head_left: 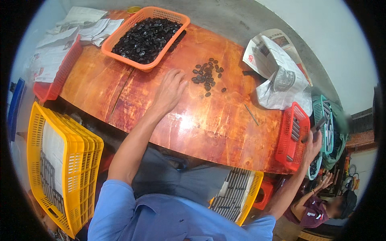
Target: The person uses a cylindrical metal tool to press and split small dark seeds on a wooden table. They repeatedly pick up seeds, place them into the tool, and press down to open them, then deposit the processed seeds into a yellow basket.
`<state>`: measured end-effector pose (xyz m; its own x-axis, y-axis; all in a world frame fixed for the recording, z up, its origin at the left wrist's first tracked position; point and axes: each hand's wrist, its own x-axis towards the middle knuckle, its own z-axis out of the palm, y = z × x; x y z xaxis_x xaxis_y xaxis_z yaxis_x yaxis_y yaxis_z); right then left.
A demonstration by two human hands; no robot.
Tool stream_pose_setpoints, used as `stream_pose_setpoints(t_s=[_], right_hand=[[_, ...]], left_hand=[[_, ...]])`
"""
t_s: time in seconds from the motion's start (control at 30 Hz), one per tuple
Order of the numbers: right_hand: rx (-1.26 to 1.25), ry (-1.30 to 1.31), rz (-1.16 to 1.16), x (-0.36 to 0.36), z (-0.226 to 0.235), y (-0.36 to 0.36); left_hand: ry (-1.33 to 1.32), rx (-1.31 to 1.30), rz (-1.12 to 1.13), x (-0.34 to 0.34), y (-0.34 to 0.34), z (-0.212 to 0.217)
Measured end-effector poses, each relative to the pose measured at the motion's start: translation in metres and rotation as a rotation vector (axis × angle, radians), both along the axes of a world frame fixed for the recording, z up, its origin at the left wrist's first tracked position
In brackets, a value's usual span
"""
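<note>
My right hand point(313, 145) is closed around a short dark rod point(320, 123), held over a red basket point(286, 148) at the table's right end. More short dark cylinders point(296, 129) lie inside that basket. On the tabletop, my left hand point(172, 89) rests with its fingers loosely bent and nothing visible in it. Just right of it is a loose cluster of small dark oval pieces point(207, 76). A large orange basket point(150, 65) beyond my left hand holds a heap of similar black pieces point(146, 39).
A thin rod point(252, 115) lies on the wooden table point(209, 132). Crumpled newspaper point(277, 76) sits at the far right, beside a teal basket point(327, 140). Yellow crates point(72, 168) stand at left; another yellow crate point(247, 197) is by my lap. A person point(315, 211) sits at lower right.
</note>
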<state>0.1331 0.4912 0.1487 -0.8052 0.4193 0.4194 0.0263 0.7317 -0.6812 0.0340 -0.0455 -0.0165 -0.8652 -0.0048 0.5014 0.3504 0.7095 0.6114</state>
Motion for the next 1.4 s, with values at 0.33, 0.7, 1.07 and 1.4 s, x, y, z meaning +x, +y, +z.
stream_pose_setpoints(t_s=[0.33, 0.7, 1.07, 1.4], right_hand=[[-0.547, -0.259, 0.727, -0.079, -0.096, -0.282], [-0.638, -0.162, 0.753, -0.078, -0.14, -0.35], [-1.05, -0.289, 0.793, -0.075, -0.153, -0.345], [-0.934, -0.272, 0.818, -0.073, -0.152, -0.349]], left_hand=[[-0.444, 0.846, -0.284, 0.001, 0.021, 0.023], [-0.619, 1.407, -0.658, 0.005, 0.028, 0.001], [-0.697, 1.445, -0.641, -0.006, 0.025, -0.017], [-0.727, 1.523, -0.664, -0.009, 0.021, -0.009]])
